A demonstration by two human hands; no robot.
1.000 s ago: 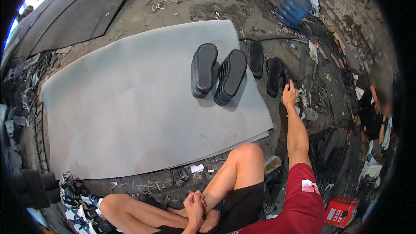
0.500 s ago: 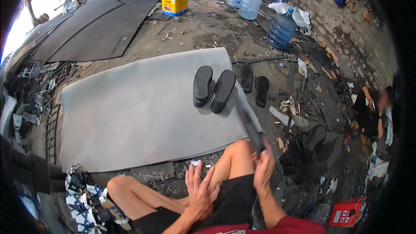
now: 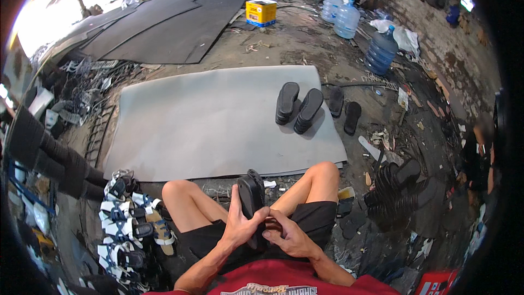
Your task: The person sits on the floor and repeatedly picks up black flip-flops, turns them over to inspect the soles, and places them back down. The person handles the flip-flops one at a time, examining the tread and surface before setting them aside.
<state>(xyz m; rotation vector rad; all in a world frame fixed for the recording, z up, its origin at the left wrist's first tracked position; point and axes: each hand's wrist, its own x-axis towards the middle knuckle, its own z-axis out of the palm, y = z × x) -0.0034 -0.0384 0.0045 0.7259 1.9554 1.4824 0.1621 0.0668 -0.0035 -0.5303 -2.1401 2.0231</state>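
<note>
Left hand (image 3: 242,225) grasps black sole (image 3: 250,195), long axis pointing forward past its fingers; right hand (image 3: 293,238) curls at near-right edge, grip unclear

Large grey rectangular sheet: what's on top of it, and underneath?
One stack of black, sole-shaped pieces and a second such stack stand near its right end. Whatever lies beneath the sheet is covered and can't be seen.

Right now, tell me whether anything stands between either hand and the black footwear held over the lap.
Nothing visible does. The left hand is on the left side of the black footwear, and the right hand is at its lower right; what lies under the right fingers is partly hidden.
</note>
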